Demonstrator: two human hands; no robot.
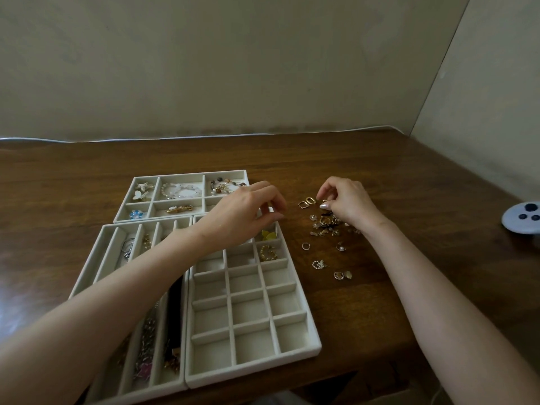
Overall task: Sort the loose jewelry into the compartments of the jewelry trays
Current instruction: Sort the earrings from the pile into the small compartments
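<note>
1. Dark wooden desk (380, 171) against a plain wall carries three pale jewelry trays (187, 173), set just left of the loose jewelry pile (327, 226) so each drop is short.
2. My right hand (347, 200) hovers over the pile, fingers pinching a small gold piece (323, 201), held clear of the heap for sorting.
3. My left hand (251, 211) hangs over the grid tray (312, 343) at its far corner, fingers bunched. I cannot tell whether they hold anything.

Jewelry (327, 226), small gold and pearl pieces, lies heaped, with strays trailing toward 6 o'clock. At its 9 o'clock sits a beige grid tray (251, 368), yellow and gold pieces in two cells at its 1 o'clock corner. A slot tray (131, 224) touches its 9 o'clock side, and a third tray (187, 174) at 11 o'clock holds bracelets and brooches.
</note>
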